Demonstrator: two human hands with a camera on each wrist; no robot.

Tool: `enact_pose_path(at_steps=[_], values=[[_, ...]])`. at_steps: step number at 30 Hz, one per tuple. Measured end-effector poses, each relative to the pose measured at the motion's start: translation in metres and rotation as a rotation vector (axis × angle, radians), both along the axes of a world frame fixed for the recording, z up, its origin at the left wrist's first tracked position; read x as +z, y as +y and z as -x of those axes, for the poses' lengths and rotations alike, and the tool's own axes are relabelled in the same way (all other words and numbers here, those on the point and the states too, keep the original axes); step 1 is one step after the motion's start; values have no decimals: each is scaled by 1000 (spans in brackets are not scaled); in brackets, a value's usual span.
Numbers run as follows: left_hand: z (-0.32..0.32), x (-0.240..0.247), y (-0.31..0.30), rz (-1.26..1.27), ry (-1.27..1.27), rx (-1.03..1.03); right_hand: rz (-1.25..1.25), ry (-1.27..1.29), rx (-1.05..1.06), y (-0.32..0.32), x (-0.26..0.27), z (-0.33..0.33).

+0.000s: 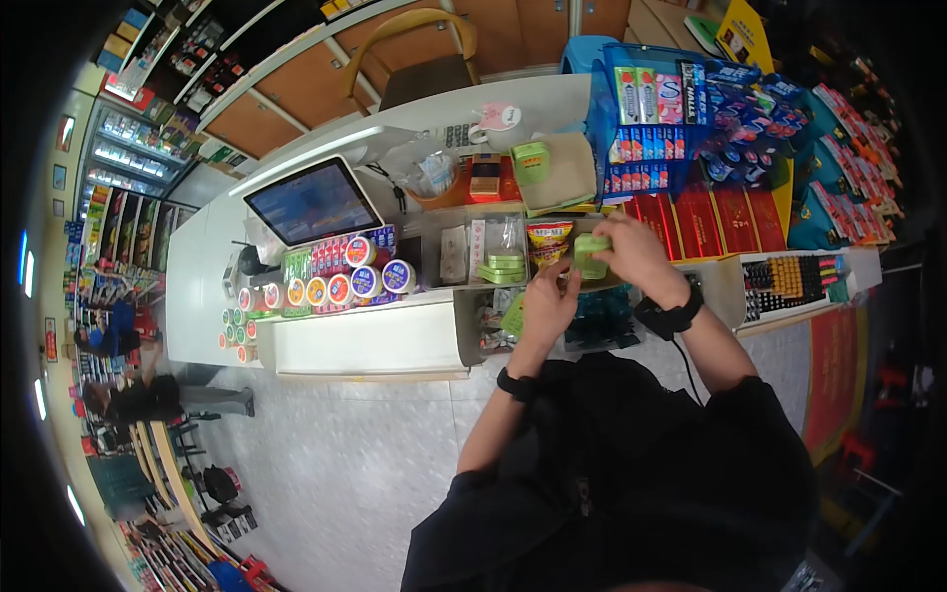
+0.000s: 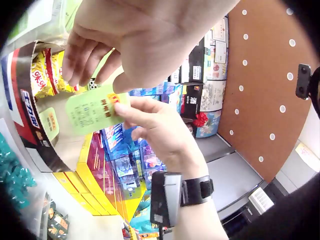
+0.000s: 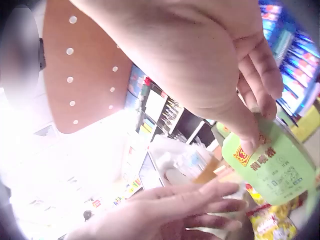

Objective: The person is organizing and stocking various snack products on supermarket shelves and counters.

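My right hand point(image 1: 636, 255) pinches a flat light-green packet point(image 1: 590, 259) by one end, thumb on its printed face. In the right wrist view the packet point(image 3: 280, 172) shows a red-and-gold emblem and dark characters. My left hand point(image 1: 549, 304) is beside it with fingers loosely bent and nothing in them. Below the hands is an open display box point(image 2: 62, 150), holding yellow snack bags point(image 2: 45, 75) and another green packet point(image 2: 49, 122). A small stack of green packets point(image 1: 503, 266) lies just left of the hands in the head view.
One more green packet point(image 1: 530, 163) lies on a beige box top point(image 1: 567, 173) farther back. A blue candy rack point(image 1: 646, 133) and red boxes point(image 1: 715, 222) stand to the right. Left are round tubs point(image 1: 367, 281) and a screen point(image 1: 314, 202). Two people are far left.
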State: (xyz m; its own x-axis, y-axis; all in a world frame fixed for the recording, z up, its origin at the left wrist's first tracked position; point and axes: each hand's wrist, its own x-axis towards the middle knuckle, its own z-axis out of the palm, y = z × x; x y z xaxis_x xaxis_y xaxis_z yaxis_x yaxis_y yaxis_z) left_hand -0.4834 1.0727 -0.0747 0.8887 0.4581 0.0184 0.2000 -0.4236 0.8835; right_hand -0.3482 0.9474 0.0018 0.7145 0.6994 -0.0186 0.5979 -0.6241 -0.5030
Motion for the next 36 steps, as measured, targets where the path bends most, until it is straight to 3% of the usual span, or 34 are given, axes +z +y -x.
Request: enact_pose_path(at_steps=[5, 7, 8, 11, 17, 25, 31, 33, 36], values=[[-26, 8, 12, -179, -141, 13, -153, -237, -27, 28, 17, -26], [-44, 11, 16, -148, -157, 55, -99, -387, -64, 46, 13, -38], [-51, 12, 19, -334, -180, 46, -33, -445, -64, 53, 12, -43], [-70, 5, 24, -506, -120, 42, 59, -499, -12, 71, 7, -58], [-89, -13, 34, -560, 7, -82, 146, -465, -45, 95, -17, -83], [-86, -13, 45, -562, -10, -68, 148, -464, -60, 101, -25, -89], [-79, -8, 40, -465, -148, -22, -66, -415, -71, 75, -14, -70], [-68, 2, 28, -401, -240, 42, -200, -320, -73, 53, 0, -41], [-49, -1, 1, -174, -177, -5, -29, 32, -106, 20, -11, -12]])
